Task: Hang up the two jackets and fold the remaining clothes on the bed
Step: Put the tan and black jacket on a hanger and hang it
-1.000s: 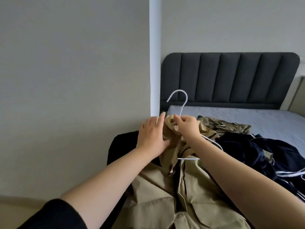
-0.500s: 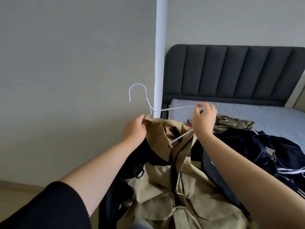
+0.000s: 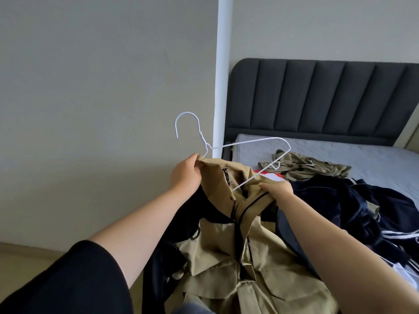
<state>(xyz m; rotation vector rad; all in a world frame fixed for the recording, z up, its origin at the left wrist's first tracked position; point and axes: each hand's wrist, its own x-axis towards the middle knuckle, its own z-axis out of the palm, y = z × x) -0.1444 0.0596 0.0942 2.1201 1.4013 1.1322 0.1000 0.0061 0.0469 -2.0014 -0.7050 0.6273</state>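
Khaki jacket [image 3: 238,234] going onto white wire hanger [image 3: 240,150]; I'm pinching its collar with left hand [image 3: 187,172] and right hand [image 3: 280,191], dark clothes [image 3: 362,207] waiting unfolded

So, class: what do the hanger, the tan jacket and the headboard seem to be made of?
Hanger: thin wire, apparently white-coated; twisted neck.
Tan jacket: matte woven cloth, perhaps cotton; soft creases.
Headboard: dark grey padded upholstery, probably fabric; vertical channels.
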